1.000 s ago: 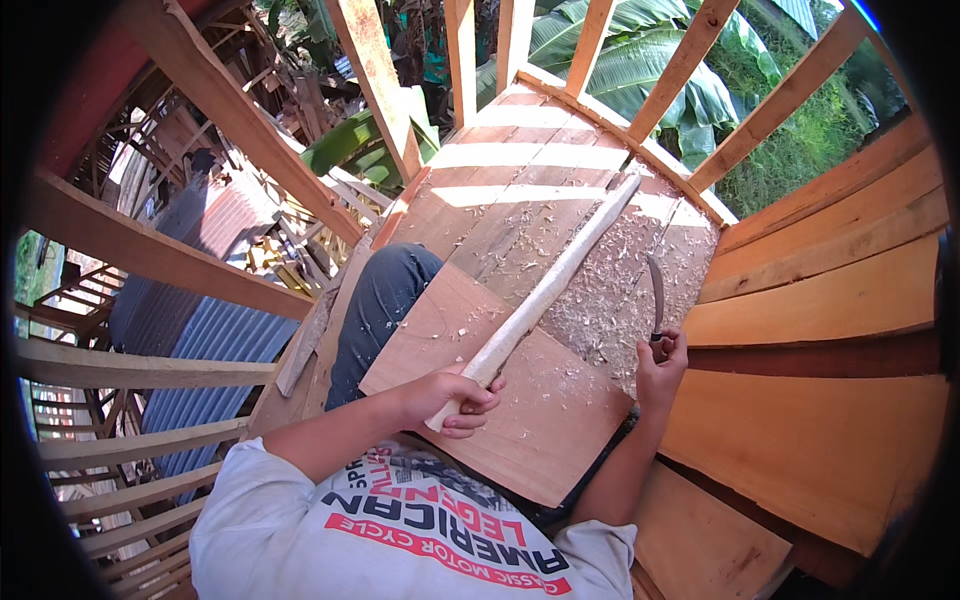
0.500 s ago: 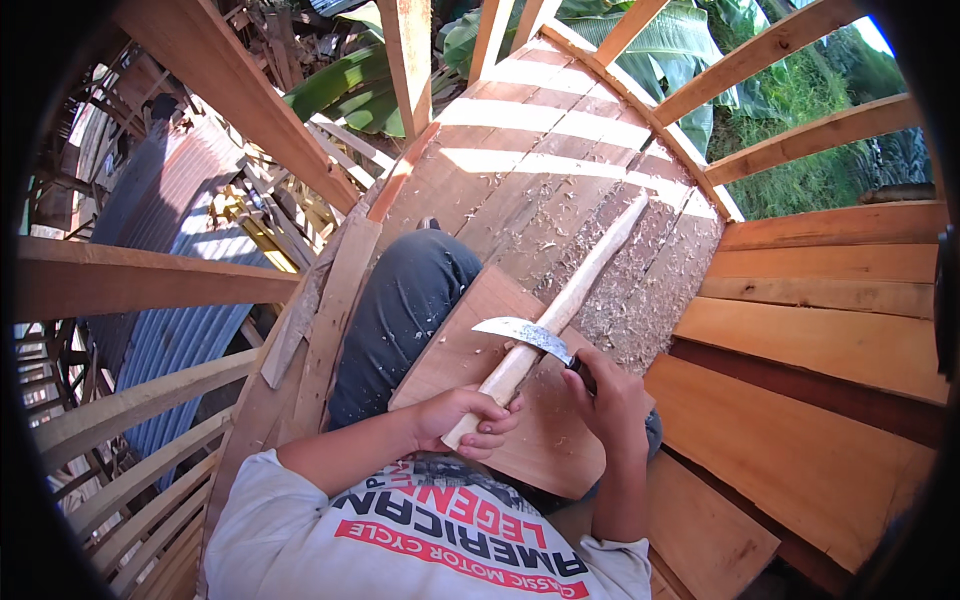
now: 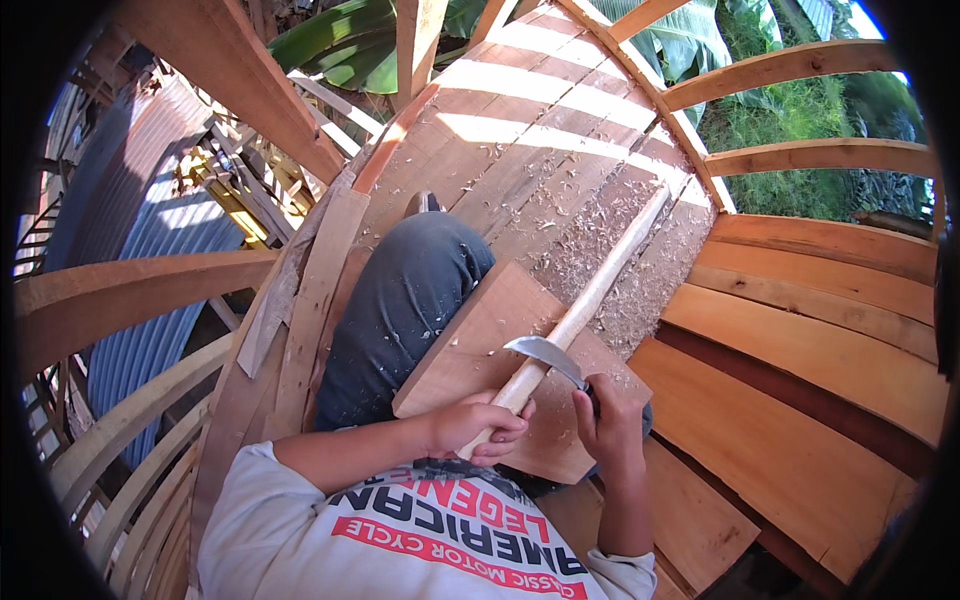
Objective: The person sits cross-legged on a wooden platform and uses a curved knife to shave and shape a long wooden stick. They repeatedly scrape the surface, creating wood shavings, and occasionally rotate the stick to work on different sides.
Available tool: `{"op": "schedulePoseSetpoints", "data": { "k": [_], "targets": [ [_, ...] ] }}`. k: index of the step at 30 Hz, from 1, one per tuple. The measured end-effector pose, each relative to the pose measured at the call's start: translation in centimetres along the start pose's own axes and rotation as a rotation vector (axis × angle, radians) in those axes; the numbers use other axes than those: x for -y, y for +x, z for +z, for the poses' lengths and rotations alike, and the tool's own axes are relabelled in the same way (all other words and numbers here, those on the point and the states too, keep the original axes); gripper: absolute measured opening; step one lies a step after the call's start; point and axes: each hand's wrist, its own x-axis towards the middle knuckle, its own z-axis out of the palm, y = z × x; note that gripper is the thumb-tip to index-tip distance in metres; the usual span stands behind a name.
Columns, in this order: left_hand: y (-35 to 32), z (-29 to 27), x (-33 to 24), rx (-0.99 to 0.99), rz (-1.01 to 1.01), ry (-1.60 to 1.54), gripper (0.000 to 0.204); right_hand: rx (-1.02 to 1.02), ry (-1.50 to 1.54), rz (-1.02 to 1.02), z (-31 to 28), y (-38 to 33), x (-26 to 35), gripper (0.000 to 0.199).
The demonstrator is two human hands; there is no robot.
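Observation:
My left hand (image 3: 472,428) grips the near end of a long pale wooden stick (image 3: 590,297) that slants up and to the right over a flat wooden board (image 3: 470,345) resting on my lap. My right hand (image 3: 607,418) holds a curved knife (image 3: 545,353) with its blade laid across the stick just above my left hand. My knee in dark trousers (image 3: 410,300) shows left of the board.
Wood shavings (image 3: 650,270) litter the plank floor beyond the board. Reddish planks (image 3: 800,400) lie stacked on the right. Curved wooden ribs (image 3: 140,300) and posts ring the platform, with corrugated metal roofing (image 3: 160,250) below on the left and green leaves behind.
My right hand has swung the curved knife from out at the right in onto the stick near my left hand. The view has tilted and shifted.

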Motion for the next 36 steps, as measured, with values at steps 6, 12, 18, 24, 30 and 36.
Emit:
{"op": "schedulePoseSetpoints", "data": {
  "k": [6, 12, 18, 24, 30, 36],
  "targets": [
    [-0.1, 0.8, -0.3, -0.068, -0.003, 0.025, 0.013, -0.011, -0.031, 0.137, 0.3, 0.2, -0.6, 0.018],
    [-0.1, 0.5, 0.1, -0.042, 0.008, 0.037, 0.013, -0.100, -0.186, 0.072, 1.2, -0.6, -1.8, 0.019],
    [-0.2, 0.8, 0.2, -0.057, 0.020, 0.041, 0.012, 0.003, -0.173, -0.057, 1.5, -1.7, 0.0, 0.016],
    [0.1, 0.9, 0.0, -0.073, 0.027, 0.048, 0.014, -0.050, -0.124, 0.053, 1.6, -1.2, -0.4, 0.016],
    [-0.4, 1.2, -0.2, -0.079, 0.001, 0.030, 0.013, -0.095, -0.210, 0.074, 0.7, 0.5, -1.9, 0.016],
    [-0.3, 0.9, 0.4, -0.077, 0.008, 0.034, 0.013, -0.115, -0.262, 0.062, 0.9, 0.2, -2.0, 0.016]
  ]
}}
